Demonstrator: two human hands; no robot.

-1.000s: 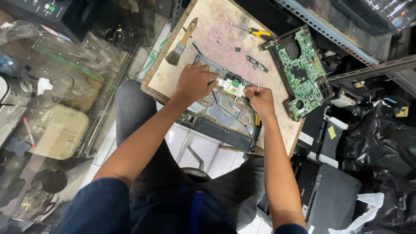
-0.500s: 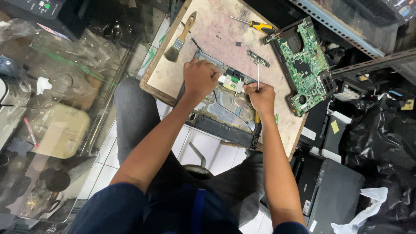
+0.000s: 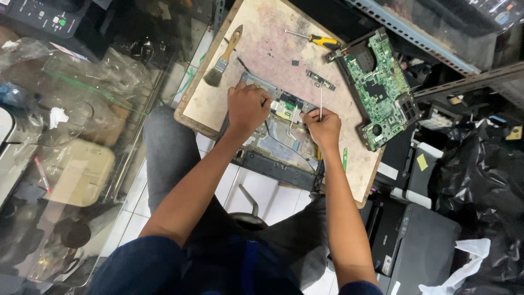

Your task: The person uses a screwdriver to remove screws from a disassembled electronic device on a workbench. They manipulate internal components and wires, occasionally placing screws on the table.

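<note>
Opened grey laptop base chassis, lid off, internals exposed: metal plates, thin black cable, small green board. Lies flat at bench's near edge, black front strip overhanging. Thin metal rod-like tool stands upright over chassis's right part.

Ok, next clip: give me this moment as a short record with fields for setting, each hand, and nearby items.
setting: wooden board across the person's lap, opened laptop chassis on it
left hand: fist pressed on the chassis
right hand: grips a thin metal tool, upright
nearby: green circuit board, paintbrush, yellow-handled screwdriver
</note>
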